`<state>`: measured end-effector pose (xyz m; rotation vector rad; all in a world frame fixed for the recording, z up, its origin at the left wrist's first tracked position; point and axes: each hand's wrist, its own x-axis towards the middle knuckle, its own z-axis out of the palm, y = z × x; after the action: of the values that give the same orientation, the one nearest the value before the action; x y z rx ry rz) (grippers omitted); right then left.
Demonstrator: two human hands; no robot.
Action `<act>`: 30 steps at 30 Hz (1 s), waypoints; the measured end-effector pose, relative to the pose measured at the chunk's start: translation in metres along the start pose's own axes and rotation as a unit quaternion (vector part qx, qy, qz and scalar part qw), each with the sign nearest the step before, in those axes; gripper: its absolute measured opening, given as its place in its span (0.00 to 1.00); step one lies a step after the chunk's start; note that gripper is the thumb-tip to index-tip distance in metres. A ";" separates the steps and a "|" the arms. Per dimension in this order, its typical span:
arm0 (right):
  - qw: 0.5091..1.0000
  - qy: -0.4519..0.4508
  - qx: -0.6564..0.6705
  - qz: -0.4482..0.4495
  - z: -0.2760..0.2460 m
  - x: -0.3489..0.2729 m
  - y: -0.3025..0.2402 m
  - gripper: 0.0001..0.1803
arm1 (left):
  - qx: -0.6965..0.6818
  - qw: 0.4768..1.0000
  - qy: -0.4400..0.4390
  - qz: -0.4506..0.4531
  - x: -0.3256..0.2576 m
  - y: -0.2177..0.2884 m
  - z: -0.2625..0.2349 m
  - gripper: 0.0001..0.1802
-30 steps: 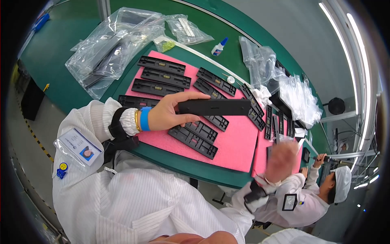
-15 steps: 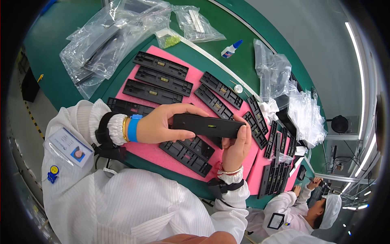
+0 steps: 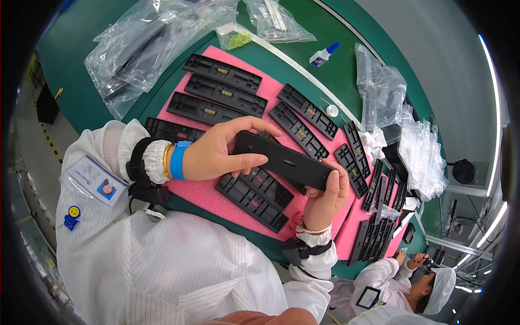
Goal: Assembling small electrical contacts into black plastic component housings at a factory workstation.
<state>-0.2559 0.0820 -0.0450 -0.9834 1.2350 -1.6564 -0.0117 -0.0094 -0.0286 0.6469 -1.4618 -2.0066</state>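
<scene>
A long black plastic bar (image 3: 284, 160) is held between both hands above a pink foam mat (image 3: 203, 190). My left hand (image 3: 219, 151) grips its left end, thumb below and fingers over the top. Its right end rests in my right hand (image 3: 326, 196), which wraps it from beneath. Several similar black ribbed parts (image 3: 225, 95) lie in rows on the mat, and two more (image 3: 254, 196) sit directly under the held bar.
Clear plastic bags (image 3: 143, 43) lie at the far left of the green table (image 3: 281, 59), more bags (image 3: 398, 114) at the right. A small white glue bottle (image 3: 323, 55) stands at the back. Another person (image 3: 417, 281) in white works at lower right.
My right hand has come in from the right and taken the bar's right end. The bar has been drawn closer and lower over the mat.
</scene>
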 end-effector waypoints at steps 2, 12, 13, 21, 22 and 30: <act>1.000 -0.001 0.011 -0.004 -0.001 0.000 0.001 0.14 | -0.011 1.000 0.011 0.003 0.000 -0.005 0.000 0.28; 0.999 -0.014 -0.019 0.037 -0.003 -0.004 -0.003 0.12 | -0.050 0.992 0.084 0.075 -0.003 -0.009 0.001 0.31; 0.997 -0.045 -0.023 0.059 -0.003 -0.004 -0.004 0.11 | -0.049 0.992 0.085 0.077 -0.003 -0.009 0.001 0.31; 0.966 -0.207 -0.073 0.134 0.006 -0.004 -0.007 0.10 | -0.047 0.981 0.088 0.168 0.002 -0.013 0.001 0.41; 0.962 -0.220 -0.079 0.144 0.006 -0.004 -0.006 0.10 | -0.047 0.980 0.089 0.169 0.003 -0.014 0.000 0.41; 0.951 -0.247 -0.079 0.168 0.004 -0.005 -0.001 0.11 | 0.000 0.980 0.061 0.189 0.004 -0.020 -0.001 0.39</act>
<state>-0.2503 0.0856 -0.0436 -1.1270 1.1219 -0.9786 -0.0169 -0.0080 -0.0487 0.4432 -1.3905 -1.6452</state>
